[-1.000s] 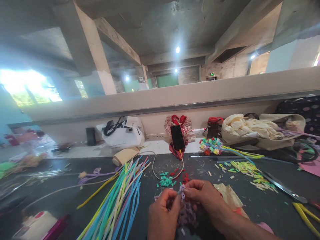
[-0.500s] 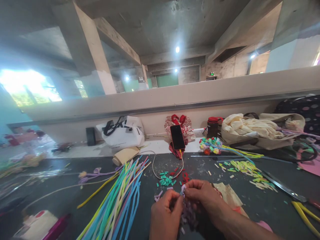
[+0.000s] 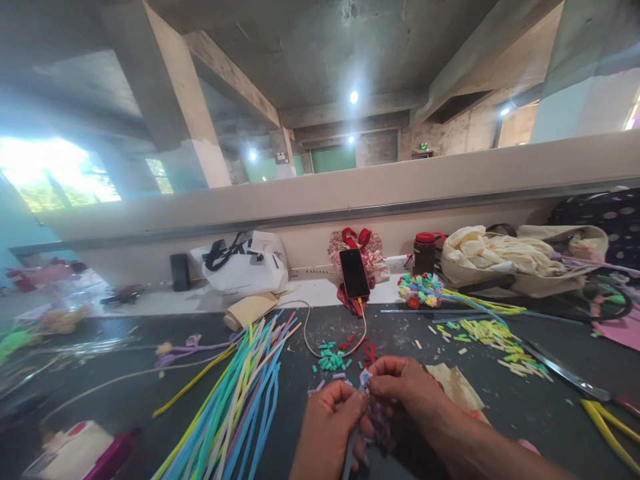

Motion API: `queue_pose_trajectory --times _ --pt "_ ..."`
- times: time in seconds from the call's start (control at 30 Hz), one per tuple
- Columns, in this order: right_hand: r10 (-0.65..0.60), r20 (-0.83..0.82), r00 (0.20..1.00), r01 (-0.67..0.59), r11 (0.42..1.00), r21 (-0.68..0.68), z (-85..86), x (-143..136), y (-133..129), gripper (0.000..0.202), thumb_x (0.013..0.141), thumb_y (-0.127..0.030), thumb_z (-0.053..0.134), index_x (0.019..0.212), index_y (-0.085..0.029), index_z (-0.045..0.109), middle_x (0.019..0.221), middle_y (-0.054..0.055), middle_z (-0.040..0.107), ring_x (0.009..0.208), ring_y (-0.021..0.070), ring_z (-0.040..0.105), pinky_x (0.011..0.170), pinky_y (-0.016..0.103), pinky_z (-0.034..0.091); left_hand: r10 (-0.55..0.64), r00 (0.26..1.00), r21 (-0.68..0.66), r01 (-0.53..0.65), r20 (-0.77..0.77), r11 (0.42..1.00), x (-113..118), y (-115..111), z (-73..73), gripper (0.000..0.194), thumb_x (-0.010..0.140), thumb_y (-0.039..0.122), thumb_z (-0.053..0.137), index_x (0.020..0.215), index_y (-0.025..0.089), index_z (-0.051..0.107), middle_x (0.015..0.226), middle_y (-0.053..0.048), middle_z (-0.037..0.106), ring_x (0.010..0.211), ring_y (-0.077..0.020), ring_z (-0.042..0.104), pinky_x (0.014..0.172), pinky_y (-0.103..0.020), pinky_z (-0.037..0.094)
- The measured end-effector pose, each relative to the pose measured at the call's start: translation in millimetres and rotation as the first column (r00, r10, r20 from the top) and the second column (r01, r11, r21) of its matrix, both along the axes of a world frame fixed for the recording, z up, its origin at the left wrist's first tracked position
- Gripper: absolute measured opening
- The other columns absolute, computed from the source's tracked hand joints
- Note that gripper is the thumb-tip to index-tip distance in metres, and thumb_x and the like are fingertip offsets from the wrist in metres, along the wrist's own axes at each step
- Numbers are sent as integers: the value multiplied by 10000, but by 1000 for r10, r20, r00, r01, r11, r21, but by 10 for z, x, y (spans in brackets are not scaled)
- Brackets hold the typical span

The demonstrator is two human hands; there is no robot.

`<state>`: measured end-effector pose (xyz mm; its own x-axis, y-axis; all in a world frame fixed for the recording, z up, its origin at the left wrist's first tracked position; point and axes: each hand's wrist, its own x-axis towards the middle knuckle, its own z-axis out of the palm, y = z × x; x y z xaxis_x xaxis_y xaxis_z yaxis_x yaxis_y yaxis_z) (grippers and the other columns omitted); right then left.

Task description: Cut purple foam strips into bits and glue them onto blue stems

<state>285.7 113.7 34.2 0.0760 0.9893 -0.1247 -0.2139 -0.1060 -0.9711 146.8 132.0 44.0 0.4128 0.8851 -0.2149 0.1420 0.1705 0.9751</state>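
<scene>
Left hand (image 3: pixel 327 423) and right hand (image 3: pixel 415 393) both clamped on pale-purple fuzzy piece (image 3: pixel 365 379) between their fingertips, nearside of black rectangular phone (image 3: pixel 354 275).

No full word legible. White bag (image 3: pixel 253 277): big black print, partly folded, smaller line below, unclear. Dark bottle (image 3: pixel 425 259): small pale lettering, too small. Green lit sign (image 3: pixel 423 146), pillar sign (image 3: pixel 282 158): both unreadable.

A lilac piece (image 3: pixel 365 379) is pinched by the left hand (image 3: pixel 330 420) and right hand (image 3: pixel 413 393). Pipe cleaners (image 3: pixel 235 397) are spread at their nine o'clock, a smartphone (image 3: pixel 354 274) propped at twelve.
</scene>
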Motion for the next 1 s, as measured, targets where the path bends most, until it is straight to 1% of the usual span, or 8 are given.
queue_pose_trajectory --times 0.1,0.23,0.4,0.67,0.77,0.87,1.0 --pt "12 18 1000 -13 999 52 68 4 -25 85 582 -201 617 595 -120 593 460 -37 535 383 48 401 400 181 266 -17 1000 -44 18 20 999 -10 23 -11 327 595 488 561 599 169 489 417 31 552 259 -48 375 263 -138 244" --pt "31 26 999 -32 999 41 133 12 -47 109 586 -222 629 588 -118 597 456 -35 537 376 49 397 395 186 267 -12 1000 -8 12 -10 1000 -7 15 3 300 605 457 558 613 165 495 423 33 548 265 -47 385 272 -138 256" --pt "36 31 999 -37 999 31 129 28 -39 133 584 -241 634 556 -122 580 427 -49 510 358 44 384 379 183 254 -6 998 38 8 -57 999 4 -15 34 271 637 432 528 619 164 490 440 28 553 284 -46 396 294 -142 271" --pt "56 31 998 -57 998 32 151 14 -35 204 588 -301 654 558 -116 575 435 -38 534 352 40 394 371 176 264 -15 998 76 19 -55 997 1 0 6 258 641 417 535 614 163 500 426 40 532 305 -52 411 311 -143 278" --pt "66 30 997 -66 998 17 123 29 -28 224 593 -316 656 558 -116 561 442 -34 541 339 36 395 361 170 259 -32 999 46 33 -22 998 -2 4 15 261 640 415 552 622 159 506 429 42 540 291 -47 403 302 -141 278" --pt "84 21 996 -84 996 13 90 50 -25 240 598 -336 658 580 -119 557 451 -33 548 333 35 399 353 165 252 -47 998 -23 48 42 999 -8 12 20 267 641 416 571 633 158 502 425 40 553 283 -42 399 296 -131 273" --pt "108 -14 994 -108 994 0 111 52 -43 269 581 -358 669 594 -122 542 455 -29 553 328 33 404 349 159 241 -76 987 -115 92 138 989 -19 30 0 295 631 433 594 637 157 491 416 37 558 272 -35 389 284 -119 263"
